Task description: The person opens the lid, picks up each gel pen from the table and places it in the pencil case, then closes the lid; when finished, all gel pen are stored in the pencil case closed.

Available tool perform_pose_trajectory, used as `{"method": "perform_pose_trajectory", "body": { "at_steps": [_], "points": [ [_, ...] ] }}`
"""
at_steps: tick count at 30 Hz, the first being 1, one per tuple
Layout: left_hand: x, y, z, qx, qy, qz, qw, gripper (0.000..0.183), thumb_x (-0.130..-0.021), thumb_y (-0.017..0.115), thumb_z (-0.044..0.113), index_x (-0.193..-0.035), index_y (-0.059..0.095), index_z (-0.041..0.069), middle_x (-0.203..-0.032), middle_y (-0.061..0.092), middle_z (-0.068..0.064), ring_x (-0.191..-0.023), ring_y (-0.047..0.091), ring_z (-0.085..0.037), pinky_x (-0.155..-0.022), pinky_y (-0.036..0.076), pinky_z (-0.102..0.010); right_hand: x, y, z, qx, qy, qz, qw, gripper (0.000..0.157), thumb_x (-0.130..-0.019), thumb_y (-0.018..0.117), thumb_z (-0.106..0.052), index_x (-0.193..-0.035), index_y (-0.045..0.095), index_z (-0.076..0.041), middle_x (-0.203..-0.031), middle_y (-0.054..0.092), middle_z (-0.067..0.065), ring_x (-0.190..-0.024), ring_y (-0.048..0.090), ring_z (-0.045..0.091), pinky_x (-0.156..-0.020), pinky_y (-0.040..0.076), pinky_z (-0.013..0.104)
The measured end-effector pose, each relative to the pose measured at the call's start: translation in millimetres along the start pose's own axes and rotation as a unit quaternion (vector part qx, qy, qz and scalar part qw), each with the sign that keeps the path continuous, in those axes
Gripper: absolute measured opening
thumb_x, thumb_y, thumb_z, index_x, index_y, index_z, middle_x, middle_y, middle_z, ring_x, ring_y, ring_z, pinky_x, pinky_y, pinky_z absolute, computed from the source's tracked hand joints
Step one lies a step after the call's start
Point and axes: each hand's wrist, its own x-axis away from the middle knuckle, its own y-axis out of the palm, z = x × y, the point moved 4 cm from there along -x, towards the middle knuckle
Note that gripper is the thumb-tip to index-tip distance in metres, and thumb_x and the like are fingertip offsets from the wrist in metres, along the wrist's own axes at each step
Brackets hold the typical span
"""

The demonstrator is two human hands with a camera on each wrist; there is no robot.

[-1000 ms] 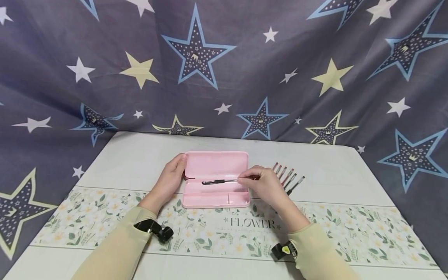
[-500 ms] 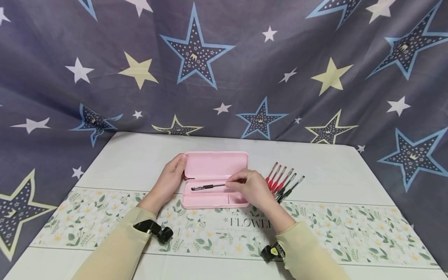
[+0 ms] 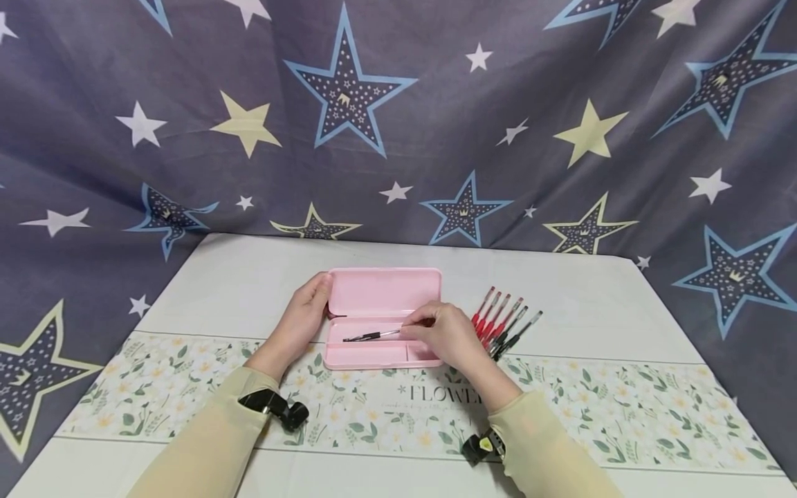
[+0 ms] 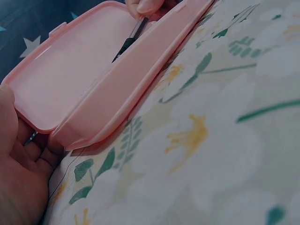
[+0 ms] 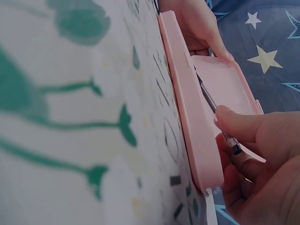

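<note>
An open pink pencil case (image 3: 385,293) lies on the table, its lid tipped up at the back and its tray divided into compartments. My left hand (image 3: 306,310) holds the lid's left edge, thumb in front and fingers behind, as the left wrist view also shows. Between thumb and fingers my right hand (image 3: 445,332) pinches a black gel pen (image 3: 372,336) with a clear barrel. The pen lies lengthwise in the long back compartment, its black tip end pointing left. In the right wrist view the dark end of the pen (image 5: 236,148) sticks out past the fingertips.
Several red pens (image 3: 492,315) and black pens (image 3: 519,335) lie fanned out to the right of the case, partly behind the right hand. A floral band (image 3: 373,422) crosses the white table (image 3: 598,311). A star-patterned curtain (image 3: 398,124) hangs behind the table.
My right hand has moved left and slightly down, carrying the black gel pen from above the case into the back compartment. My left hand has stayed on the lid's edge.
</note>
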Motion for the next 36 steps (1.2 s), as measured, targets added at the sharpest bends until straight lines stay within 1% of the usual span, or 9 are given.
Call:
{"method": "perform_pose_trajectory", "body": {
  "at_steps": [5,11,14,16,18,22,24,29,36],
  "points": [
    [2.5,1.1,4.5,0.006,-0.007,0.003,0.9999,0.054,-0.121,0.033,0.048,-0.140,0.063,0.007,-0.122,0.061,-0.021,-0.123,0.051,-0.030,-0.115,0.036,-0.047,-0.1,1.4,0.6,0.027,-0.010,-0.007,1.000,0.009,-0.091,0.095,-0.024,-0.089,0.086,-0.026,-0.092,0.072,-0.010,-0.085,0.063,0.013,-0.082,0.052,0.039],
    [15.1,1.8,30.1,0.015,-0.006,-0.002,0.9999,0.050,-0.123,0.033,0.039,-0.143,0.062,0.003,-0.124,0.061,-0.023,-0.123,0.051,-0.031,-0.115,0.035,-0.047,0.8,3.7,-1.0,0.065,-0.026,-0.026,0.997,0.009,-0.093,0.093,-0.025,-0.090,0.085,-0.027,-0.091,0.069,-0.010,-0.084,0.061,0.013,-0.082,0.051,0.038],
    [18.2,1.6,36.0,0.016,-0.003,-0.002,0.9999,0.049,-0.123,0.033,0.037,-0.140,0.062,0.001,-0.119,0.060,-0.024,-0.120,0.051,-0.031,-0.112,0.036,-0.045,1.4,3.8,-2.4,0.076,-0.038,-0.032,0.996,0.009,-0.094,0.092,-0.024,-0.090,0.085,-0.027,-0.090,0.067,-0.010,-0.082,0.060,0.012,-0.080,0.051,0.038],
    [16.3,1.7,32.9,0.018,-0.003,-0.002,0.9998,0.048,-0.123,0.033,0.037,-0.138,0.062,0.001,-0.116,0.058,-0.025,-0.118,0.051,-0.032,-0.110,0.037,-0.045,2.0,3.8,-2.9,0.078,-0.045,-0.035,0.995,0.009,-0.095,0.091,-0.024,-0.089,0.085,-0.027,-0.089,0.067,-0.011,-0.081,0.059,0.011,-0.078,0.051,0.037],
    [12.0,2.0,24.6,0.022,-0.003,-0.001,0.9998,0.049,-0.123,0.033,0.038,-0.137,0.062,0.002,-0.115,0.058,-0.026,-0.118,0.051,-0.032,-0.110,0.036,-0.045,2.3,3.9,-2.9,0.079,-0.051,-0.037,0.995,0.009,-0.096,0.091,-0.023,-0.089,0.085,-0.026,-0.088,0.067,-0.011,-0.079,0.058,0.010,-0.077,0.050,0.037],
    [2.9,1.4,5.8,0.019,0.000,0.000,0.9998,0.053,-0.122,0.033,0.045,-0.140,0.062,0.005,-0.120,0.060,-0.022,-0.122,0.051,-0.029,-0.115,0.036,-0.045,1.8,4.5,-1.7,0.080,-0.052,-0.038,0.995,0.010,-0.096,0.090,-0.023,-0.088,0.085,-0.027,-0.087,0.067,-0.011,-0.079,0.058,0.010,-0.077,0.050,0.037],
    [1.2,1.1,1.2,0.021,0.004,-0.001,0.9998,0.056,-0.120,0.034,0.050,-0.139,0.063,0.007,-0.122,0.061,-0.020,-0.123,0.051,-0.027,-0.115,0.036,-0.045,1.3,4.8,-1.0,0.082,-0.052,-0.038,0.995,0.010,-0.097,0.090,-0.023,-0.088,0.085,-0.027,-0.088,0.067,-0.011,-0.080,0.058,0.010,-0.077,0.050,0.037],
    [0.6,0.9,-2.8,0.030,0.006,-0.003,0.9995,0.057,-0.118,0.036,0.056,-0.137,0.064,0.009,-0.124,0.061,-0.017,-0.123,0.051,-0.025,-0.117,0.036,-0.046,1.3,4.7,-0.5,0.083,-0.051,-0.039,0.995,0.007,-0.096,0.090,-0.024,-0.092,0.086,-0.026,-0.091,0.069,-0.011,-0.084,0.061,0.010,-0.082,0.053,0.039],
    [1.6,0.5,-1.0,0.030,0.007,-0.003,0.9995,0.058,-0.118,0.037,0.057,-0.138,0.064,0.010,-0.124,0.062,-0.016,-0.125,0.052,-0.025,-0.119,0.035,-0.046,1.8,4.7,1.0,0.075,-0.040,-0.039,0.996,0.005,-0.096,0.090,-0.024,-0.097,0.085,-0.025,-0.094,0.070,-0.010,-0.087,0.062,0.012,-0.086,0.053,0.039]
  ]
}}
